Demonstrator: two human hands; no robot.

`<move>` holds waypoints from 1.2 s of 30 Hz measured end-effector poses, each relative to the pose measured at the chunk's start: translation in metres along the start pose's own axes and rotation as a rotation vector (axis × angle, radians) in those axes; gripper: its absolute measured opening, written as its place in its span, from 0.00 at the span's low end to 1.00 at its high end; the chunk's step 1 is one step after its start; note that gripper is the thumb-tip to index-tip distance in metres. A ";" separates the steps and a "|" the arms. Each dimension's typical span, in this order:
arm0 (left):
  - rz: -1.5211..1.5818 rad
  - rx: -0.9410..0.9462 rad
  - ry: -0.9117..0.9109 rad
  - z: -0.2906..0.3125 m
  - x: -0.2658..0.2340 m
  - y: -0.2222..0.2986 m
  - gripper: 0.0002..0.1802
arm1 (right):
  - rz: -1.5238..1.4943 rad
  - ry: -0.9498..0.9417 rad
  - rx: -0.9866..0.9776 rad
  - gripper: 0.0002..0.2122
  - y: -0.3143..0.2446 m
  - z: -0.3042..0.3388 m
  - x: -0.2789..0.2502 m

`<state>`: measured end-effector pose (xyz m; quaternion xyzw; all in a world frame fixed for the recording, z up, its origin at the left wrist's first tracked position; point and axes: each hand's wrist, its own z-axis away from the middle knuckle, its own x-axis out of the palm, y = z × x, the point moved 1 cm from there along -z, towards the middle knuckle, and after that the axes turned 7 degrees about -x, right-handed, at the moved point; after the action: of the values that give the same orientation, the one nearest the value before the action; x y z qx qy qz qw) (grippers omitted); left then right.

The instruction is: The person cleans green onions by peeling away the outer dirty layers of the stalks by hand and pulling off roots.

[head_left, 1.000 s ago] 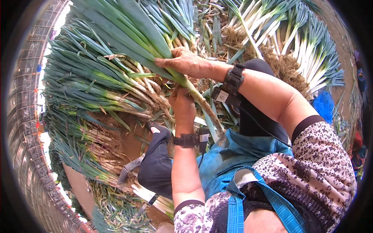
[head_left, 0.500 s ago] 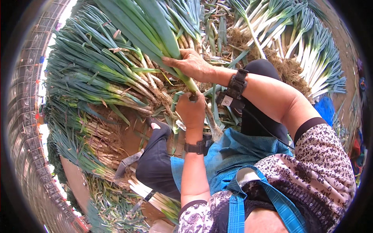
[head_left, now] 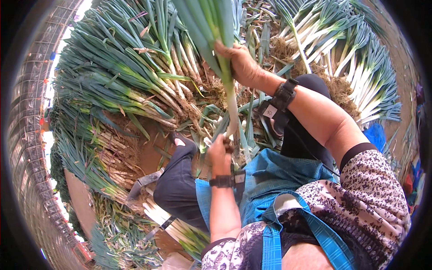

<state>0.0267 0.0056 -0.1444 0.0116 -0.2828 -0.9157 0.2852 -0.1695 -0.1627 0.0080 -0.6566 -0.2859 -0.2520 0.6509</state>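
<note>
A leek (head_left: 231,103) with broad green leaves and a pale stalk stands nearly upright in front of me. My right hand (head_left: 243,65) is closed around it where the leaves fan out, thumb across the front. At the stalk's lower end my left hand (head_left: 220,153) is closed, fingers curled in a pinch. A greenish strip shows beside these fingers; I cannot tell whether they grip the stalk itself or a loose outer layer. The root end is partly hidden by the left hand.
Untrimmed leeks (head_left: 112,67) lie heaped at the left. Clean white-stalked leeks (head_left: 360,72) with roots are rowed at the far right. By my left knee are a flat grey metal tool (head_left: 146,182) and a tied leek bundle (head_left: 184,234). A blue plastic piece (head_left: 375,135) lies right.
My left hand has slid down along the stalk to its lower end. My right hand has moved up and to the right, and the leek has swung from a leftward slant to nearly upright.
</note>
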 end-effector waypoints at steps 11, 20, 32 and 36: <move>-0.521 0.759 -0.240 0.097 0.095 0.098 0.15 | -0.238 -0.138 0.255 0.18 -0.020 0.009 -0.002; -0.725 0.883 -0.306 0.100 0.122 0.094 0.09 | -0.169 -0.115 0.365 0.21 -0.012 0.003 -0.007; 0.469 -0.103 -0.479 0.056 0.099 0.065 0.07 | -0.211 -0.162 0.400 0.21 -0.013 -0.003 -0.007; 0.047 0.297 -0.438 0.060 0.100 0.067 0.09 | -0.223 -0.131 0.361 0.22 -0.012 -0.003 -0.007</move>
<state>-0.0335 -0.0619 -0.0452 -0.1519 -0.4694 -0.8379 0.2334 -0.1824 -0.1663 0.0116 -0.5088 -0.4386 -0.2241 0.7061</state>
